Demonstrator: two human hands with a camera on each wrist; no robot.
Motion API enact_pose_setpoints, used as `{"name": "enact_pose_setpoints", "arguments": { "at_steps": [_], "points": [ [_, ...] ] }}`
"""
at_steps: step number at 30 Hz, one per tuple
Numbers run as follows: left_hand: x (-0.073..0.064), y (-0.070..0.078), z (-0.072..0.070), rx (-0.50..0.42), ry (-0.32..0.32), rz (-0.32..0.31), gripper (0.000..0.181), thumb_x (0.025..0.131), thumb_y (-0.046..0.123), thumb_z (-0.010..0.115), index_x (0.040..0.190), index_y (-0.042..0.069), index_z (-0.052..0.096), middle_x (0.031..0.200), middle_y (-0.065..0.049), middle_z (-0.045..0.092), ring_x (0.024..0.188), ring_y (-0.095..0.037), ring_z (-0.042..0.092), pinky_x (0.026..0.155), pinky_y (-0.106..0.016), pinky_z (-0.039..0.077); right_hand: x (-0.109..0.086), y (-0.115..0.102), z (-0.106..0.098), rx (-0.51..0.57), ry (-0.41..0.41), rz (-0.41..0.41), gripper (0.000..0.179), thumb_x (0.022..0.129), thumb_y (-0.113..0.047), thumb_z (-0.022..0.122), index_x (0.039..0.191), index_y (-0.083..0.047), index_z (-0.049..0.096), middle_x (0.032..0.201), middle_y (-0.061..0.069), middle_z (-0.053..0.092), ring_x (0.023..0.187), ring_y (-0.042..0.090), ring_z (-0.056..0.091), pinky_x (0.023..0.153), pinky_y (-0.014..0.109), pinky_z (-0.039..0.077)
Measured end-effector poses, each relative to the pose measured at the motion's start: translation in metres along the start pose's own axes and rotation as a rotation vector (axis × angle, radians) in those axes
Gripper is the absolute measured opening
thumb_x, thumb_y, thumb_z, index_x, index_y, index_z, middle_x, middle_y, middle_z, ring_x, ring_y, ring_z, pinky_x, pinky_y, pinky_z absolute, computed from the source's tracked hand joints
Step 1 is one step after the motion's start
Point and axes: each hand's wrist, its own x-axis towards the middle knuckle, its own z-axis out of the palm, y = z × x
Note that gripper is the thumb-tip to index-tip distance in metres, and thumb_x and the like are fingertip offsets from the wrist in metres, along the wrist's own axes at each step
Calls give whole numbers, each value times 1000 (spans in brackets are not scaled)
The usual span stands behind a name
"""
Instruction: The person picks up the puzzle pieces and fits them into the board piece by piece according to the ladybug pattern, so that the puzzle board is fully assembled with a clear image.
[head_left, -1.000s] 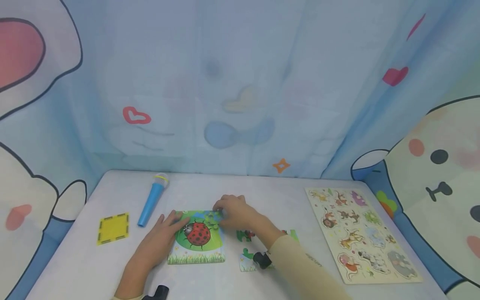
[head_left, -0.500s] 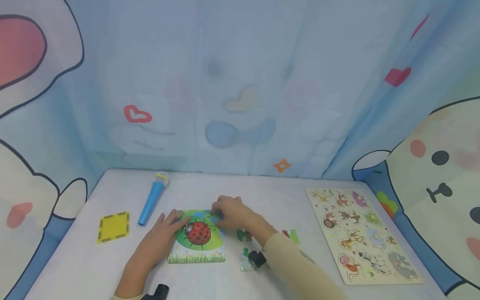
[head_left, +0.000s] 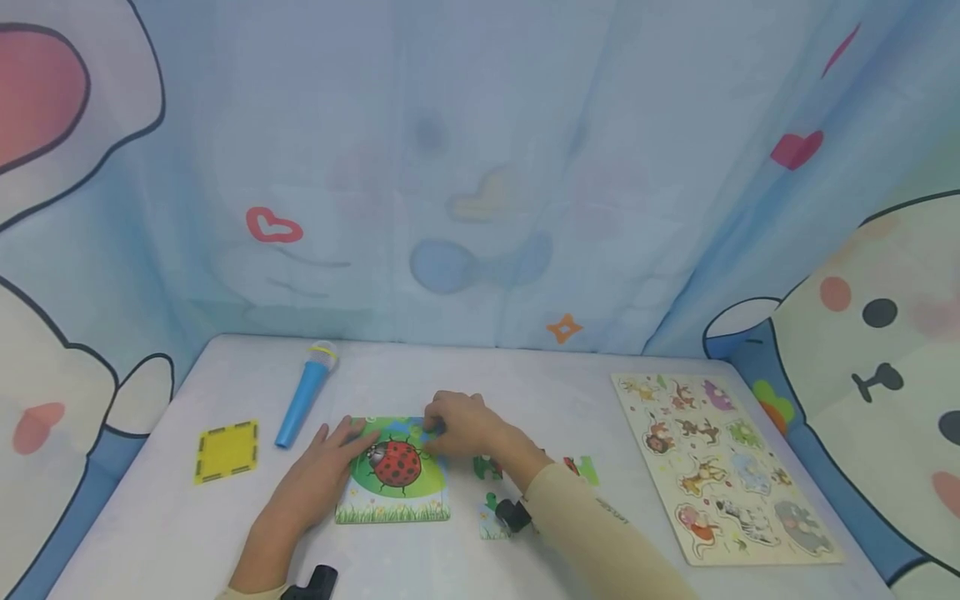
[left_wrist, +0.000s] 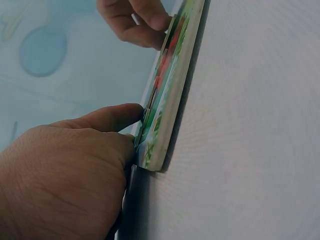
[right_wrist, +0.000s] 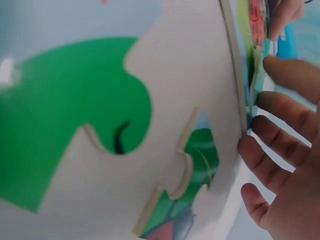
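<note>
A square ladybug jigsaw puzzle (head_left: 393,510) lies flat on the white table, with a red spotted ladybug on a green oval. My left hand (head_left: 311,479) rests with outstretched fingers on its left edge; in the left wrist view a finger reaches over the board's corner. At the upper right corner, my right hand (head_left: 467,427) pinches a puzzle piece (right_wrist: 257,70) that sits slightly raised and tilted over the board. The right hand covers most of that piece in the head view. Loose puzzle pieces (head_left: 492,518) lie right of the board, partly under the right forearm.
A blue toy microphone (head_left: 302,402) lies behind the left hand. A yellow square (head_left: 227,452) sits at the far left. On the right is a wooden animal puzzle board (head_left: 671,487). Another loose piece (head_left: 587,469) shows beyond the right sleeve. A patterned blue curtain (head_left: 480,167) hangs behind the table.
The right hand has shifted slightly left over the upper right corner, and the piece there looks turned and lower against the board. The left hand stays in place.
</note>
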Motion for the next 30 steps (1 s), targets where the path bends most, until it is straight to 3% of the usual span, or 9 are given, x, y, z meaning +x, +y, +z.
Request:
{"name": "enact_pose_setpoints", "arguments": {
  "at_steps": [9,15,22,30],
  "points": [
    [-1,1,-2,-7,7,4,43,100,7,50,141,18,54,149,-8,44,142,-35,28,118,-52,21,0,-1,3,-6,27,-8,19,81,-34,79,95,-23,72,93,-13,56,84,8,56,88,45,40],
    [-1,1,-2,-13,-5,4,43,100,7,49,142,19,53,150,-8,42,143,-35,26,118,-51,20,-5,3,-1,-18,-7,-34,26,85,-37,75,106,-23,74,105,-13,61,99,9,58,90,44,38],
    [1,0,1,-2,5,25,42,100,6,50,141,17,54,149,-9,44,142,-35,27,119,-51,18,-19,16,-11,26,9,-60,28,89,-30,68,115,-22,72,113,-10,64,99,10,57,98,54,38],
    [0,1,-1,1,19,50,42,100,4,50,140,15,55,148,-11,44,142,-35,29,119,-50,18,-41,34,-21,-2,41,-18,33,86,-24,70,119,-20,69,116,-8,63,101,12,57,96,52,38]
  ]
}}
